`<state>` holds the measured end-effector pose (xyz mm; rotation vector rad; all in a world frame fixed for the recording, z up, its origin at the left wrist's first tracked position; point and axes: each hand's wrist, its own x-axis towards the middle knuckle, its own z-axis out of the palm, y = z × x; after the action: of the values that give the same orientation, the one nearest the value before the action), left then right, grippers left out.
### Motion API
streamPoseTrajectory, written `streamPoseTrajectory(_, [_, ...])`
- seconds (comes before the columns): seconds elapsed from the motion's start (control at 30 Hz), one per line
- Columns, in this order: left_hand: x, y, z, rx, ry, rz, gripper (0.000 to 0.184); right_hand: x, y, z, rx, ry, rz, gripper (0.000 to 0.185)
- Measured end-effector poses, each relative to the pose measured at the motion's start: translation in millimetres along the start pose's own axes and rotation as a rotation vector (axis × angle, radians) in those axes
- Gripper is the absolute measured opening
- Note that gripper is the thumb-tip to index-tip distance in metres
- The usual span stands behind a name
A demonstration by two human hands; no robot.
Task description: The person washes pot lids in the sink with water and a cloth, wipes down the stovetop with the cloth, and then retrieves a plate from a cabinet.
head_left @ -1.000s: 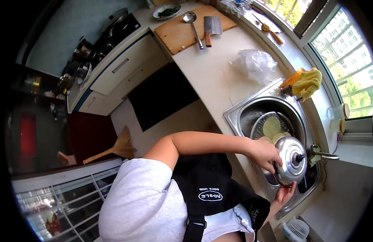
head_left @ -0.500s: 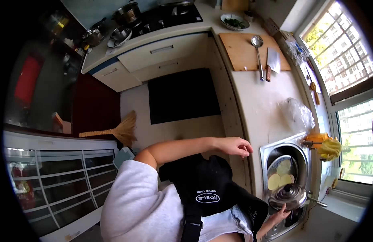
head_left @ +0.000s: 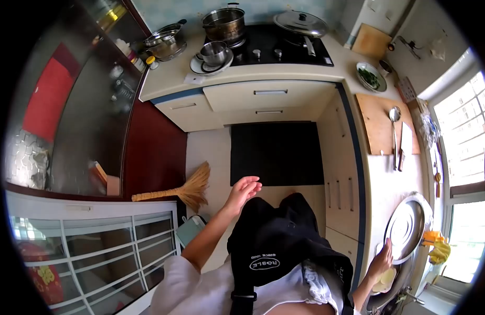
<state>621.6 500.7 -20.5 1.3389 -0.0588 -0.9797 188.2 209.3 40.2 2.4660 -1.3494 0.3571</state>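
Observation:
My right hand [head_left: 380, 261] grips the near rim of a shiny round metal pot lid [head_left: 405, 231]. The lid shows pale rings and is held at the counter's right side, by the sink. Its knob does not show. Below that hand, pale yellow slices [head_left: 385, 281] lie in the sink [head_left: 402, 281], partly hidden by the hand and wrist. My left hand [head_left: 244, 191] hangs in the air in front of my black apron [head_left: 289, 247], holding nothing, its fingers loosely bent and apart.
A cutting board [head_left: 376, 123] bears a ladle [head_left: 394, 131] and a cleaver [head_left: 405, 142]. Behind it stands a bowl of greens [head_left: 371, 77]. The stove [head_left: 263, 54] carries a pot [head_left: 223, 26] and a lidded pan [head_left: 300, 23]. A broom [head_left: 192, 188] lies left; yellow cloth [head_left: 439, 252] hangs right.
My view has turned left, bringing more of the stove into sight. My right hand has lifted the lid off the sink, and its ringed face now shows. My left hand has swung in front of me.

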Motion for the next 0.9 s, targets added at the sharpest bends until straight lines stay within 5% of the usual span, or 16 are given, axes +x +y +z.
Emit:
streamPoseTrajectory(0.3, [80.5, 35.5, -80.2, -0.023, 0.038, 0.136, 0.03, 322.5, -332.7, 13.5, 0.584, 0.301, -0.743, 0.023])
streamPoseTrajectory(0.53, [140.3, 117.1, -147.8, -0.181, 0.514, 0.213, 0.025, 523.5, -623.0, 24.9, 0.699, 0.528, -1.159, 0.026])
streamPoseTrajectory(0.67, [188.5, 146.8, -171.4, -0.235, 0.626, 0.221, 0.025, 603.7, -754.3, 37.0, 0.647, 0.466, -1.238, 0.018])
streamPoseTrajectory(0.9, [298.5, 208.0, -210.7, -0.482, 0.349, 0.19, 0.043, 640.6, -866.4, 51.0, 0.402, -0.038, -1.119, 0.037])
